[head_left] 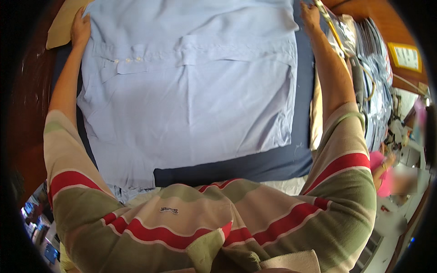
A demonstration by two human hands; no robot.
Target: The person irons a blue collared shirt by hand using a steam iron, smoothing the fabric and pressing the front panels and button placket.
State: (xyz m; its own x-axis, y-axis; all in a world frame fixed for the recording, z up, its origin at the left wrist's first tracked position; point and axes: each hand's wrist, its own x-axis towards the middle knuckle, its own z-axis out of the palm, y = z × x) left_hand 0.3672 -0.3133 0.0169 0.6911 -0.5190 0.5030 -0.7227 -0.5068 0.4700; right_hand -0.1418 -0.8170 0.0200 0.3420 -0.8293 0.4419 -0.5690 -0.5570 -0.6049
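A light blue shirt [182, 100] lies spread flat over a dark navy cloth [227, 170], with soft creases and a crosswise seam. Small pale buttons [127, 60] show on its left part. At the shirt's upper left edge, my left hand [80, 29] is closed on the fabric. My right hand [311, 17] is at the top edge of view, just right of the shirt's upper right side. Its fingers are curled and partly cut off by the frame, so what they hold is hidden. A narrow band of navy cloth shows between that hand and the shirt.
Folded garments in clear plastic [380, 86] are stacked at the right, beside a yellow-and-white strip [334, 32]. A tan piece [63, 27] lies at the upper left. Farther right are a yellow-framed sheet [405, 57] and a person in pink [381, 175].
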